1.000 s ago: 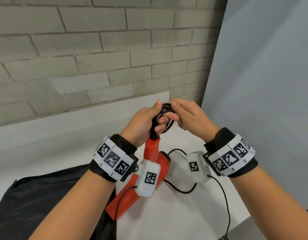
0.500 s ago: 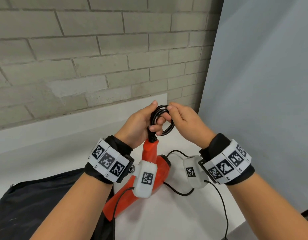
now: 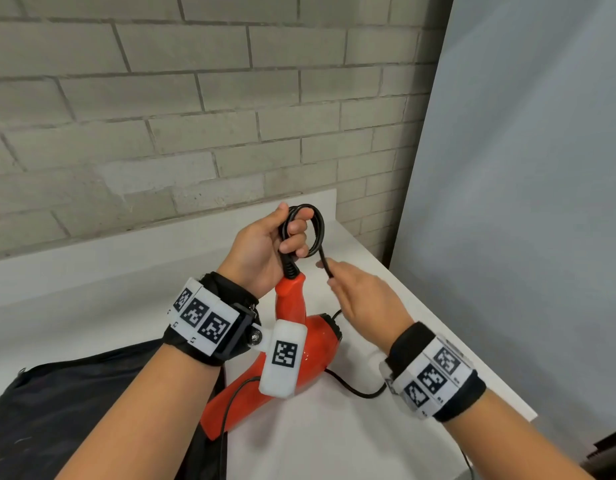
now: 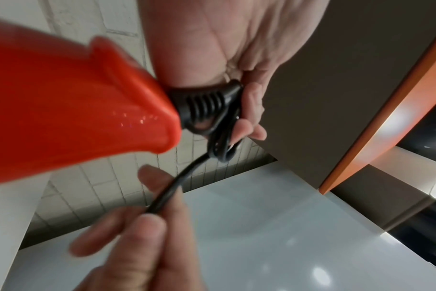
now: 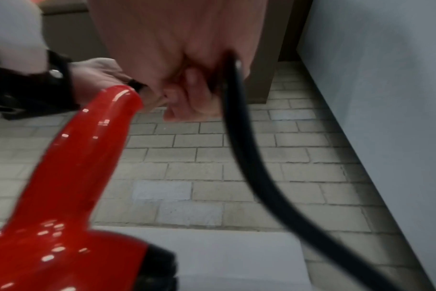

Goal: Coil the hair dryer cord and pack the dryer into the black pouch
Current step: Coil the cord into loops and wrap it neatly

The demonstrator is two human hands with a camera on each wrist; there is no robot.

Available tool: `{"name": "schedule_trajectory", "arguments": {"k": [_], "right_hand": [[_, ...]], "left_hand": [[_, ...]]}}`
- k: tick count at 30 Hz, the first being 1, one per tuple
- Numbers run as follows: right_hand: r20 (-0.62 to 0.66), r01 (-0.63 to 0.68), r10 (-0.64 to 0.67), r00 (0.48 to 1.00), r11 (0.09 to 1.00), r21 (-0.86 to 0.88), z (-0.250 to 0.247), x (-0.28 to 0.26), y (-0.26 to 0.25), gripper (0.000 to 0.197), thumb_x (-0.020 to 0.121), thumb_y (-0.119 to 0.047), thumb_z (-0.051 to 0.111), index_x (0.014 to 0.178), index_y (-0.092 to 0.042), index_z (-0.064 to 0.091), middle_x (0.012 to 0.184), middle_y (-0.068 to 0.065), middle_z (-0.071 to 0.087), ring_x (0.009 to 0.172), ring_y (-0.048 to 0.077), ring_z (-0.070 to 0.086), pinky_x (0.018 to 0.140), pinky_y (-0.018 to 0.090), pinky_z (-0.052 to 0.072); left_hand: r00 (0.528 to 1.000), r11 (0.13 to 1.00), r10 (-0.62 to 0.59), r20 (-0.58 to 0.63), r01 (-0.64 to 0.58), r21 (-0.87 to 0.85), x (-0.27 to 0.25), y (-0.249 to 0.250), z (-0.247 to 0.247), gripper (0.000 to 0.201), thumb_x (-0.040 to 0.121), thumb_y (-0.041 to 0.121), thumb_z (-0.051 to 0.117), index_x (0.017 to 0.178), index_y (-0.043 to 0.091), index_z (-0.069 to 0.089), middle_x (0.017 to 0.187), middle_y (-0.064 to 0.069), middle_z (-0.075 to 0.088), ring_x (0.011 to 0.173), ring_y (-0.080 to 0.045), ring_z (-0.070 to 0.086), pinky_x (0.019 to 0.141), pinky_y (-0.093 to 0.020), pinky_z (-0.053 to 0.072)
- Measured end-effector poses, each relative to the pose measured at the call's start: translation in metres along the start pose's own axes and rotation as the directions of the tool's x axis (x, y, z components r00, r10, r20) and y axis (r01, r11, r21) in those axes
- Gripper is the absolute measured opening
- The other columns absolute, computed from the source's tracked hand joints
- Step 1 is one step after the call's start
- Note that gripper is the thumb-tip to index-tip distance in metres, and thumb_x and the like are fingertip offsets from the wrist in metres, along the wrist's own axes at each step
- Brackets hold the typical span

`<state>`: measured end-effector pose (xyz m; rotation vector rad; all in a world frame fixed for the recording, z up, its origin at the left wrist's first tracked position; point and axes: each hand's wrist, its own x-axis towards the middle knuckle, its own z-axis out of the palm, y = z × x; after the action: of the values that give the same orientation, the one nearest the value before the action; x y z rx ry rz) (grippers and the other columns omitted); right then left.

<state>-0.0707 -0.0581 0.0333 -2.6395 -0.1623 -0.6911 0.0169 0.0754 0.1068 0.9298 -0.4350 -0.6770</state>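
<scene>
My left hand [image 3: 289, 237] is raised over the table and grips a small coil of the black cord [image 3: 315, 230] at the strain relief [image 4: 204, 106] of the red hair dryer [image 3: 310, 344]. The dryer hangs handle-up below that hand, its nozzle down near the black pouch [image 3: 74, 410]. Just below and right of the coil, my right hand [image 3: 334, 282] pinches the free run of cord [image 4: 172, 193] between thumb and fingers [image 4: 147, 226]. From that pinch the cord [image 5: 249, 167] trails down. The plug is out of sight.
The white table [image 3: 92, 282] ends at a brick wall [image 3: 195, 133] behind and a grey panel [image 3: 524, 202] on the right. Its right edge [image 3: 472, 351] runs diagonally close to my right wrist. A dark object [image 3: 611, 452] sits beyond that edge.
My right hand has left the coil and come down along the cord toward me. The left hand still holds the loops and the dryer has barely shifted.
</scene>
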Motion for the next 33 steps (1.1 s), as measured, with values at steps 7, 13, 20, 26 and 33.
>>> {"name": "schedule_trajectory", "arguments": {"k": [7, 13, 20, 26, 33], "right_hand": [[-0.062, 0.102, -0.125, 0.990, 0.951, -0.292, 0.003, -0.007, -0.007, 0.041, 0.086, -0.029, 0.032, 0.118, -0.014, 0.052, 0.078, 0.002, 0.066, 0.044, 0.022, 0.057, 0.036, 0.026, 0.042], [-0.204, 0.223, -0.325, 0.923, 0.887, -0.404, -0.012, -0.005, -0.004, 0.030, 0.096, -0.029, 0.031, 0.101, -0.016, 0.058, 0.065, -0.003, 0.063, 0.045, 0.016, 0.055, 0.036, 0.020, 0.039], [-0.155, 0.333, -0.553, 0.819, 0.677, -0.657, -0.044, 0.011, -0.011, 0.013, 0.083, -0.022, 0.058, 0.096, -0.022, 0.054, 0.067, -0.008, 0.062, 0.046, 0.014, 0.049, 0.040, 0.022, 0.034], [-0.217, 0.387, -0.556, 0.802, 0.761, -0.521, -0.063, 0.031, -0.020, 0.014, 0.079, -0.014, 0.066, 0.093, -0.018, 0.063, 0.086, -0.002, 0.071, 0.045, 0.017, 0.055, 0.036, 0.020, 0.038], [-0.101, 0.158, -0.143, 0.985, 0.974, 0.163, -0.075, 0.054, -0.006, 0.014, 0.084, -0.025, 0.061, 0.087, -0.016, 0.072, 0.077, -0.015, 0.069, 0.070, 0.005, 0.063, 0.066, 0.030, 0.053]], "left_hand": [[0.997, 0.998, 0.064, 0.042, -0.062, -0.027, -0.001, -0.004, 0.001, 0.037, 0.097, 0.018, 0.024, 0.102, 0.004, 0.059, 0.066, 0.007, 0.060, 0.055, -0.004, 0.054, 0.061, -0.019, 0.052], [0.978, 0.975, 0.207, -0.031, -0.204, 0.084, 0.000, -0.016, 0.006, 0.028, 0.097, 0.016, 0.031, 0.108, 0.007, 0.055, 0.092, 0.001, 0.063, 0.078, -0.003, 0.066, 0.074, -0.016, 0.054], [0.968, 0.883, 0.250, -0.026, -0.217, 0.416, -0.003, -0.025, 0.018, 0.041, 0.098, 0.026, 0.023, 0.121, 0.003, 0.049, 0.094, 0.001, 0.063, 0.081, -0.002, 0.064, 0.078, -0.014, 0.051], [0.990, 0.727, 0.122, 0.067, -0.135, 0.674, -0.013, -0.020, 0.029, 0.072, 0.093, 0.044, -0.003, 0.079, 0.012, 0.060, 0.077, -0.004, 0.065, 0.077, -0.013, 0.059, 0.072, -0.022, 0.046], [0.972, 0.813, -0.059, 0.229, -0.086, 0.576, -0.012, -0.016, 0.022, 0.063, 0.098, 0.033, 0.012, 0.088, -0.003, 0.062, 0.049, 0.006, 0.058, 0.040, -0.005, 0.044, 0.050, -0.014, 0.041]]}}
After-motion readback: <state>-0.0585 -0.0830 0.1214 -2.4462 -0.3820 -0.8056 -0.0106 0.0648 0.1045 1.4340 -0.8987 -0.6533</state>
